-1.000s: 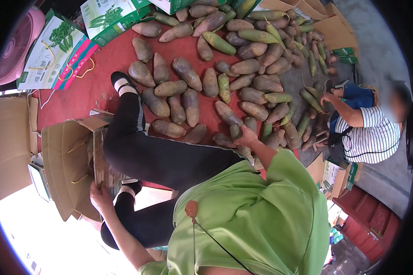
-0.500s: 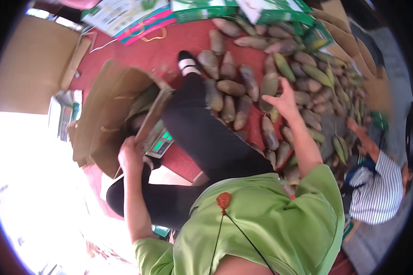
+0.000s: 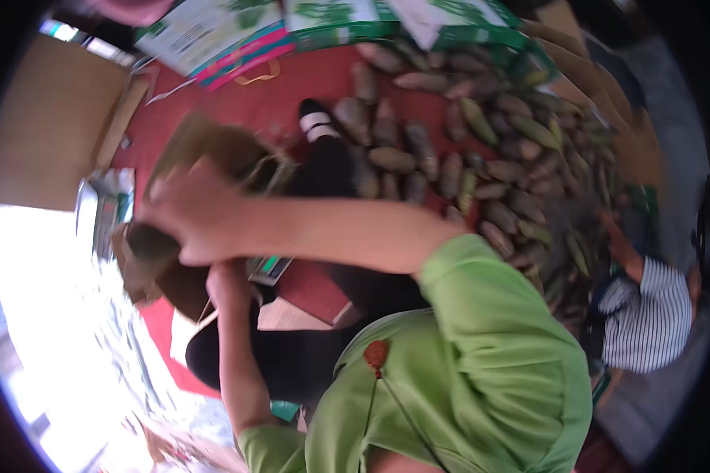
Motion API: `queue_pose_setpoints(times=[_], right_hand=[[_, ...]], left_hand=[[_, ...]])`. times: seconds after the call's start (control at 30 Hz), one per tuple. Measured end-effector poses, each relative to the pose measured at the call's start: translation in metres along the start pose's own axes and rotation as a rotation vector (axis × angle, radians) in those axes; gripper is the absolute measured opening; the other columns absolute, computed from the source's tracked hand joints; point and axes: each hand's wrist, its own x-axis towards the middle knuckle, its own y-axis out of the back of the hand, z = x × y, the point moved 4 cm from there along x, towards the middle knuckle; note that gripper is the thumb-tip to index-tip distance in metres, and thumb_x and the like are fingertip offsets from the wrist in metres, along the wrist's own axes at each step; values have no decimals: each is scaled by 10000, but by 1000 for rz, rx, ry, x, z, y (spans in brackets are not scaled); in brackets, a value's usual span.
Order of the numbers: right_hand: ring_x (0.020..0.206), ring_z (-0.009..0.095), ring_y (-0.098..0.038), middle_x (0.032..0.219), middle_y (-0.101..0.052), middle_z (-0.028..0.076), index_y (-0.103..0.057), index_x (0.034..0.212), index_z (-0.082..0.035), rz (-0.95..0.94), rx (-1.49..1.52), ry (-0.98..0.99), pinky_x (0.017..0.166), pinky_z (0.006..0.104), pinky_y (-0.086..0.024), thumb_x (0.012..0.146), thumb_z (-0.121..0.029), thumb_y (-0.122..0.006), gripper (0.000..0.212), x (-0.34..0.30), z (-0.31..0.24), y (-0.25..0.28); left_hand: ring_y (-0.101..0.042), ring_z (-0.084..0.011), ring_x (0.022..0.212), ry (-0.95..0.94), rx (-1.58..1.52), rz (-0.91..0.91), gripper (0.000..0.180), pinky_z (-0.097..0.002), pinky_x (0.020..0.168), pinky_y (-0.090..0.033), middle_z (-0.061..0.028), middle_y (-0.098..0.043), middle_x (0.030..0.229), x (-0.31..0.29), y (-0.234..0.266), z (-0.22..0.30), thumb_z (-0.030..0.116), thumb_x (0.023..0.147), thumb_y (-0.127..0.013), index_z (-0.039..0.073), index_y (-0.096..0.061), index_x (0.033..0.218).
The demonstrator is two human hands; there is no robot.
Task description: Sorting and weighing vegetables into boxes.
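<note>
My right hand [image 3: 201, 213], blurred by motion, has its arm crossing in front of me and is above an open brown cardboard box [image 3: 138, 276]. It is closed on a dark oblong fruit [image 3: 151, 241], whose upper part the hand covers. My left hand [image 3: 229, 285] grips the box's near edge; the right arm hides its fingertips. Beside the box a scale with a lit green display [image 3: 271, 266] shows partly under my right arm. Many oblong fruits, purplish brown [image 3: 392, 160] and yellow-green [image 3: 479, 121], lie in a pile on the red floor covering [image 3: 323, 288].
Printed green-and-white cartons [image 3: 335, 20] line the far side. A large cardboard panel [image 3: 59, 126] and another scale [image 3: 96, 209] stand at left. On the right a person in a striped shirt [image 3: 647, 323] reaches toward the pile. My outstretched leg [image 3: 331, 169] lies between box and pile.
My right hand has swung left from the pile to above the box, carrying an oblong fruit from the pile. The left hand stays at the box edge, slightly lower in view.
</note>
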Motion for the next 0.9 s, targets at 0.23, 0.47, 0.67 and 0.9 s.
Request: queue_pose_setpoints(times=[0.23,0.47,0.67,0.9], right_hand=[[1006,205,-507,982,-551,28,-604,953,-171,47,-17,-119,785,451,-382,738,-220,-647,225,-5,-12,-112],[930,276,-583,928,-616,83,-631,962,-105,359,311,-154,816,430,-444,718,-198,-667,264,-84,56,31],[806,138,-626,888,-667,61,-638,1001,-25,411,282,-814,725,272,-497,765,-110,-650,251,-269,202,96],[792,176,-618,843,-659,89,-646,955,5,745,222,-1476,675,317,-484,740,-73,-649,229,-511,289,88]], left_hand=[[-636,-328,878,-558,-43,394,298,-426,704,-493,-121,-661,987,-2,-7,-20,205,799,-638,77,-622,1067],[-589,-386,862,-183,49,110,246,-450,717,-465,-206,-609,940,2,-6,-18,98,780,-576,16,-580,1011],[-593,-386,847,-201,52,117,226,-445,704,-466,-197,-611,926,-1,2,-1,75,768,-580,6,-575,983],[-592,-389,805,-168,50,106,224,-451,682,-458,-204,-610,891,3,0,-12,103,765,-597,7,-576,966]])
